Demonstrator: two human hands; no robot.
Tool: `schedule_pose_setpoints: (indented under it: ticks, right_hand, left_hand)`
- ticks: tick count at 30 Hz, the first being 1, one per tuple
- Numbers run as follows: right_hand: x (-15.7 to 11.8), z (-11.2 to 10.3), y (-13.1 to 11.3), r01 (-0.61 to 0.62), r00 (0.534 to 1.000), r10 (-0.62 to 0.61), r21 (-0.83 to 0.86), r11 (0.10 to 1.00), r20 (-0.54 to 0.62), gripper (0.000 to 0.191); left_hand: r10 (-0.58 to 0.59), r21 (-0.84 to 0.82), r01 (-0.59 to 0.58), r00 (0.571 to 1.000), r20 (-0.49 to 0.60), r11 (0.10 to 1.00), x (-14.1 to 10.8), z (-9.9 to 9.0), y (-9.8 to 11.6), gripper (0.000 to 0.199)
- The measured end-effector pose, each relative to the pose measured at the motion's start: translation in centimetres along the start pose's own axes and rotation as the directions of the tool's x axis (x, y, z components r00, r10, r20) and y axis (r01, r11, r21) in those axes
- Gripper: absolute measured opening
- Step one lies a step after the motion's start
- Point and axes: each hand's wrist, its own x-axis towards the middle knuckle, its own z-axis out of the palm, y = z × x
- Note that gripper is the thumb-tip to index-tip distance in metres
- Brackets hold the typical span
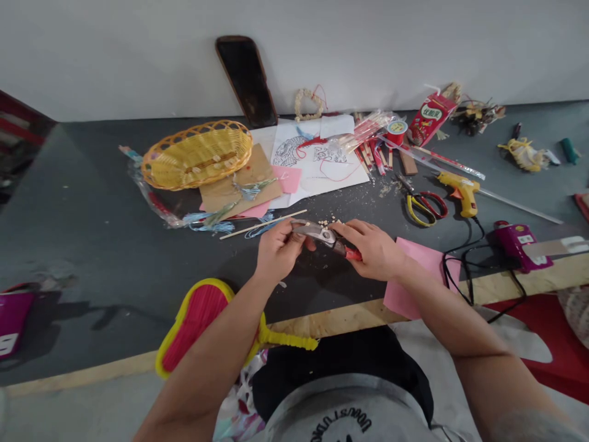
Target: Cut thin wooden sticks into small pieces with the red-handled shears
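My right hand (373, 248) is closed around the red handles of a pair of pruning shears (322, 234), whose metal jaws point left. Beside those jaws, my left hand (280, 247) is closed, fingers pinched together; a small pale bit shows at the jaws, but what the fingers hold is mostly hidden. A thin pale stick (243, 231) lies at a slant just behind my left hand. Small pale cut pieces (326, 222) are scattered on the dark table (115, 258) behind the shears.
At the back left stands a yellow woven basket (197, 156) by blue tassels (207, 222). Printed paper (294, 184) lies mid-table. Scissors (426, 207), a yellow glue gun (462, 191) with a black cord, and pink paper (416, 270) are right. A yellow-rimmed red fan (197, 316) overhangs the front edge.
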Motion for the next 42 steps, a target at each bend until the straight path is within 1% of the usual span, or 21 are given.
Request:
schedule_pose_setpoints:
  ticks: [2,4,6,8,10,12,14,17,20,22,24,26,30,33,35,38,42]
  right_hand:
    - [0.1,0.2,-0.3,-0.041,0.999,0.039,-0.077,0.996,-0.020,0.071]
    - [0.2,0.3,-0.4,-0.053,0.998,0.050,-0.132,0.990,-0.032,0.073]
    - [0.2,0.4,-0.4,-0.041,0.999,0.037,-0.140,0.989,-0.030,0.073]
    - [0.2,0.3,-0.2,-0.017,1.000,0.014,-0.117,0.993,-0.027,0.073]
    - [0.1,0.3,0.2,0.019,0.999,-0.022,-0.084,0.996,-0.026,0.073]
    - [0.1,0.3,0.4,0.053,0.998,-0.055,-0.053,0.997,-0.032,0.072]
    - [0.1,0.4,0.5,0.059,0.997,-0.061,-0.037,0.998,-0.039,0.070]
    - [0.1,0.6,0.2,0.013,0.999,-0.015,-0.039,0.999,-0.044,0.066]
    - [0.2,0.7,-0.3,-0.036,0.998,0.034,-0.036,0.999,-0.051,0.064]
    - [0.2,0.8,-0.5,-0.050,0.997,0.048,-0.032,0.998,-0.059,0.062]
    - [0.1,0.8,-0.5,-0.047,0.997,0.045,-0.031,0.998,-0.060,0.061]
    - [0.1,0.7,-0.4,-0.023,0.998,0.022,-0.023,0.999,-0.055,0.061]
    - [0.0,0.2,0.1,0.038,0.999,-0.037,0.032,0.999,-0.032,0.066]
    - [0.0,-0.1,0.2,0.055,0.998,-0.055,0.071,0.996,-0.001,0.065]
    - [0.0,-0.1,0.2,0.042,0.999,-0.043,0.066,0.997,0.001,0.065]
    - [0.1,0.2,-0.1,-0.007,1.000,0.007,-0.013,1.000,-0.030,0.070]
    - [0.2,0.5,-0.1,-0.012,0.999,0.010,-0.071,0.997,-0.038,0.074]
  left_hand:
    - [-0.001,0.025,0.001,1.000,-0.024,1.000,0.2,0.1,0.2,0.028]
    - [-0.037,0.001,0.037,0.999,-0.018,0.999,0.3,0.1,0.4,0.027]
    - [-0.117,-0.086,0.120,0.992,0.035,0.989,0.4,0.0,0.6,0.024]
    - [-0.196,-0.197,0.216,0.974,0.116,0.956,0.5,-0.1,0.6,0.023]
    - [-0.235,-0.286,0.282,0.954,0.188,0.916,0.6,-0.2,0.7,0.027]
    - [-0.242,-0.329,0.307,0.944,0.224,0.893,0.6,-0.2,0.6,0.031]
    - [-0.235,-0.327,0.292,0.950,0.203,0.899,0.5,-0.1,0.4,0.031]
    - [-0.189,-0.249,0.211,0.976,0.109,0.945,0.4,0.1,0.1,0.032]
    - [-0.084,-0.070,0.082,0.996,-0.021,0.994,0.3,0.3,0.0,0.030]
    - [-0.005,0.069,0.013,0.994,-0.106,0.998,0.2,0.3,0.2,0.023]
    - [0.050,0.161,-0.025,0.987,-0.155,0.987,0.1,0.3,0.4,0.019]
    - [0.076,0.194,-0.046,0.986,-0.148,0.980,0.0,0.2,0.6,0.020]
    - [0.091,0.181,-0.074,0.992,-0.085,0.981,-0.1,0.0,1.0,0.023]
    - [0.104,0.171,-0.090,0.992,-0.075,0.981,-0.1,-0.1,1.0,0.025]
    - [0.104,0.166,-0.090,0.992,-0.074,0.982,-0.1,-0.1,0.9,0.026]
    - [0.069,0.116,-0.062,0.996,-0.056,0.991,0.0,-0.2,0.4,0.028]
    - [-0.039,-0.011,0.039,0.999,0.011,0.999,0.0,-0.4,-0.3,0.029]
